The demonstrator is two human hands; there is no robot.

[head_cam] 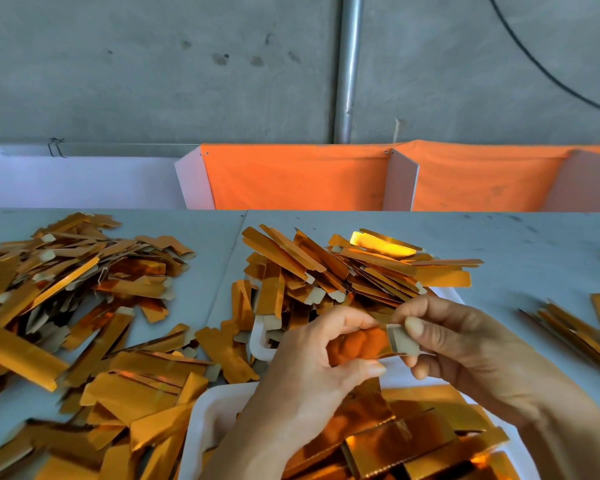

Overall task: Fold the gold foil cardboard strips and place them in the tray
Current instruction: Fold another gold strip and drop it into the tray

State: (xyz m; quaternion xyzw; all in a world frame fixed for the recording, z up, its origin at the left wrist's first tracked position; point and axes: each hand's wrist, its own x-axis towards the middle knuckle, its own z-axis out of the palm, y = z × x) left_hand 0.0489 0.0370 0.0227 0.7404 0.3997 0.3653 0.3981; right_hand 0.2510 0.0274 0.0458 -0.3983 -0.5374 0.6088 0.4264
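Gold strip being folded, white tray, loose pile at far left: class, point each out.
gold strip (355, 342), head view, foil face between both hands
white tray (201, 414), head view, left rim
loose pile (66, 282), head view, middle

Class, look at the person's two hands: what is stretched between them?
In the head view, one gold foil strip spans the gap; the left hand and right hand each pinch an end.

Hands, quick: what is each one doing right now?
Left hand: pinching the gold strip.
Right hand: pinching the same strip's end flap.
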